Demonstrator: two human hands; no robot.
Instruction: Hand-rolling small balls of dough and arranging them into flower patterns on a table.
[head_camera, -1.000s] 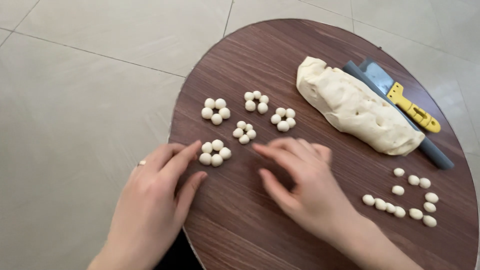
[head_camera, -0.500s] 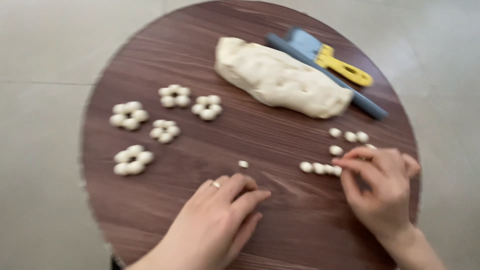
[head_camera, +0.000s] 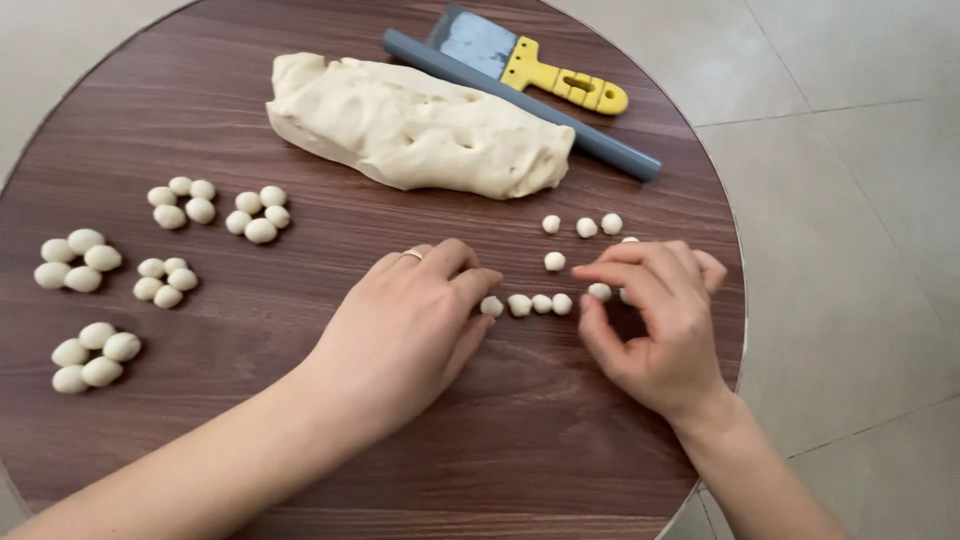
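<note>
Round wood table (head_camera: 300, 480), dough balls (head_camera: 540, 304) in a row.
Left hand (head_camera: 405, 335) loosely curled, fingertips touching the end ball; right hand (head_camera: 655, 325) pinching one.

Big lump of dough (head_camera: 415, 125) sits up around 12 o'clock on the round dark wood table (head_camera: 300, 460), with a grey rod (head_camera: 520, 105) lying right behind it and a yellow-handled scraper (head_camera: 530, 65) just past that, toward 1 o'clock. Over at 9 o'clock there are five little clusters of dough balls (head_camera: 185, 200), each bunched like a flower. Pale floor tiles (head_camera: 850, 150) all around.
</note>
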